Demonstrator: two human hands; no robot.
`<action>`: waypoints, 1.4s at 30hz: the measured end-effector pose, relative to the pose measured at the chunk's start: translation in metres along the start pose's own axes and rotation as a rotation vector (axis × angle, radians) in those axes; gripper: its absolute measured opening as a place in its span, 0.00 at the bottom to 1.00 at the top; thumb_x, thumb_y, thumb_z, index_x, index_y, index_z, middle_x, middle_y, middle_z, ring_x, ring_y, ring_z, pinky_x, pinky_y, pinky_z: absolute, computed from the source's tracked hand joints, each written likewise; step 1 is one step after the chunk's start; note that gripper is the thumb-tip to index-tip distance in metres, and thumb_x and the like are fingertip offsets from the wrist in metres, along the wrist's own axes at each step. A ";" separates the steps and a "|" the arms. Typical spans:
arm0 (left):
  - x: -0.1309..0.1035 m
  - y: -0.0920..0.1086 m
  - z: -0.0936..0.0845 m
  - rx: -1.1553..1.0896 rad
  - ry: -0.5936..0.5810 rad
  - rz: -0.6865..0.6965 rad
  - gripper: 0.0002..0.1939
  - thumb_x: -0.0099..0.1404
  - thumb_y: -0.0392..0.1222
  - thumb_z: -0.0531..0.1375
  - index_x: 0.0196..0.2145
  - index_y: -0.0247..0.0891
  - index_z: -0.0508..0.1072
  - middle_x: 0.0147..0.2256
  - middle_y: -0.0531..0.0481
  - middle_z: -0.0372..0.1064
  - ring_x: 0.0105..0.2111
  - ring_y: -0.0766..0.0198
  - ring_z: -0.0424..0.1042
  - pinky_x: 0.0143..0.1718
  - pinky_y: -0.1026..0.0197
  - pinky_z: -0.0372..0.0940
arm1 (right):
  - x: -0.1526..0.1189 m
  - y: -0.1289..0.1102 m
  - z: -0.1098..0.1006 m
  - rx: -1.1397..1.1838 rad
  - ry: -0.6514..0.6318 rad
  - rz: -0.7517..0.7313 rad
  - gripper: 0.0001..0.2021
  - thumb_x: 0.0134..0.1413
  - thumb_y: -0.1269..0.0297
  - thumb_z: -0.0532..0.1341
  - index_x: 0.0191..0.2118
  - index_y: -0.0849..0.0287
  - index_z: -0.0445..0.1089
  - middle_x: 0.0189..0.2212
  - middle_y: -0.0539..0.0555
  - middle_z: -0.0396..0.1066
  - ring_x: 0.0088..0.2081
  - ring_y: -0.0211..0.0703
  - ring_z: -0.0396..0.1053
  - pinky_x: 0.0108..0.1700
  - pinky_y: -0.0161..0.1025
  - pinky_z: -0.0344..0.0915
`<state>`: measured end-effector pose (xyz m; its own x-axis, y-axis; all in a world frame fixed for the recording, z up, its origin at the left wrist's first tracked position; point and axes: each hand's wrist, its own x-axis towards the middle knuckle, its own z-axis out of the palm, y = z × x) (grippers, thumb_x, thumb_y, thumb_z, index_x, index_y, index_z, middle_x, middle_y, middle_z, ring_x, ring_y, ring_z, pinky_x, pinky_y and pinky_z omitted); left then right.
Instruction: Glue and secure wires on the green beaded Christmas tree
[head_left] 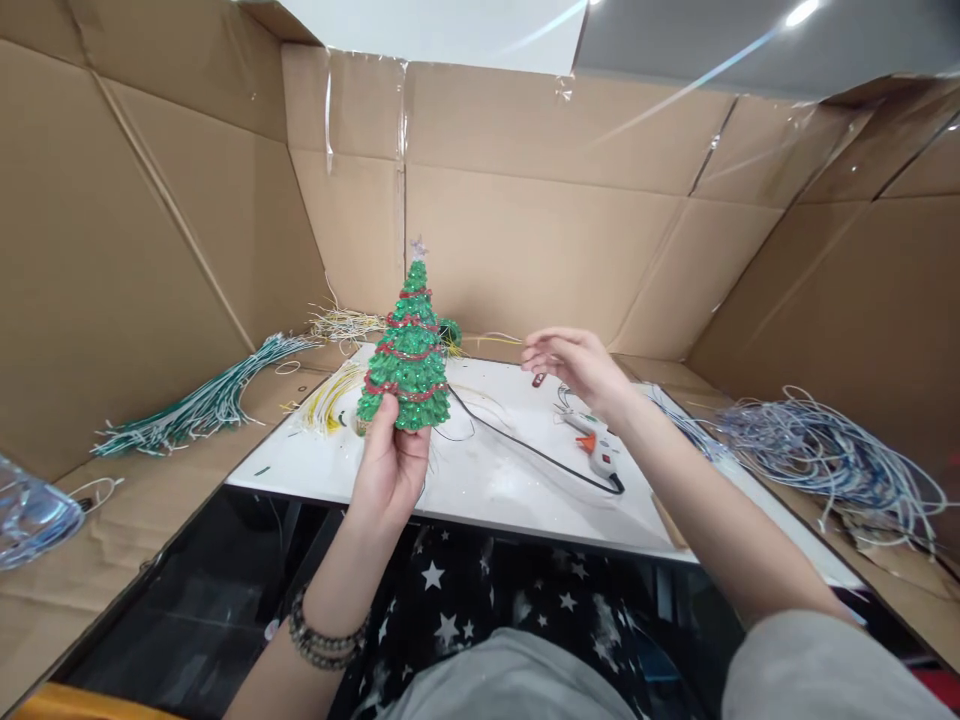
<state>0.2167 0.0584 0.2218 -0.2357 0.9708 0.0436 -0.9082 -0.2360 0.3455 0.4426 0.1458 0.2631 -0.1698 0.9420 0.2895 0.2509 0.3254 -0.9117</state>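
Observation:
My left hand (390, 460) is closed round the base of a small green Christmas tree figurine (409, 350), with the thumb pressed on its front. The tree stands upright above the white table, wound with red garlands and topped by a clear star. Raised to the right of it, my right hand (574, 362) has its fingers stretched forward and slightly curved, apart from the tree. A small dark red piece (538, 380) shows just below those fingertips; I cannot tell whether it touches them. Below this hand, a white glue gun (596, 445) with an orange trigger lies on the table.
A black cord (525, 445) crosses the white table (480, 490). Green-white wires (202, 400) lie left, yellow wires (330, 400) behind my left hand, and blue-white wire coils (825, 450) on the right. Cardboard walls (540, 230) enclose the back and both sides.

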 end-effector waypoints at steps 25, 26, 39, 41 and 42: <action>0.009 -0.058 -0.038 0.081 -0.087 -0.151 0.17 0.67 0.31 0.62 0.53 0.38 0.75 0.47 0.46 0.79 0.45 0.65 0.79 0.54 0.63 0.68 | -0.105 -0.030 0.086 0.468 0.626 -0.805 0.08 0.69 0.63 0.54 0.40 0.51 0.70 0.37 0.49 0.75 0.21 0.32 0.69 0.21 0.33 0.64; 0.009 -0.058 -0.038 0.081 -0.076 -0.154 0.16 0.67 0.31 0.62 0.52 0.37 0.76 0.45 0.46 0.80 0.44 0.65 0.79 0.53 0.64 0.69 | -0.100 -0.036 0.086 0.496 0.607 -0.834 0.09 0.71 0.62 0.51 0.40 0.50 0.68 0.34 0.48 0.75 0.20 0.32 0.68 0.21 0.32 0.63; 0.000 -0.055 -0.030 0.078 -0.065 -0.180 0.18 0.66 0.30 0.63 0.52 0.40 0.75 0.44 0.48 0.80 0.41 0.65 0.79 0.49 0.64 0.70 | -0.058 -0.004 0.099 0.136 1.001 -1.223 0.08 0.70 0.57 0.53 0.42 0.50 0.67 0.22 0.45 0.63 0.20 0.35 0.66 0.21 0.34 0.63; 0.000 -0.055 -0.030 0.073 -0.095 -0.187 0.18 0.67 0.31 0.61 0.54 0.40 0.74 0.45 0.47 0.80 0.43 0.65 0.79 0.49 0.63 0.71 | -0.054 -0.005 0.093 0.034 1.010 -1.255 0.08 0.70 0.58 0.52 0.42 0.50 0.67 0.22 0.45 0.64 0.20 0.35 0.66 0.22 0.36 0.64; -0.001 -0.055 -0.030 0.072 -0.108 -0.189 0.18 0.68 0.31 0.61 0.54 0.40 0.74 0.45 0.47 0.80 0.43 0.64 0.79 0.49 0.63 0.71 | -0.052 -0.006 0.090 -0.004 1.015 -1.269 0.08 0.70 0.58 0.52 0.43 0.50 0.67 0.22 0.45 0.65 0.20 0.36 0.66 0.23 0.36 0.64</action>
<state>0.2564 0.0694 0.1742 -0.0218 0.9973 0.0708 -0.9050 -0.0497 0.4225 0.3639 0.0869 0.2274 0.4057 -0.2539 0.8780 0.4499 0.8917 0.0500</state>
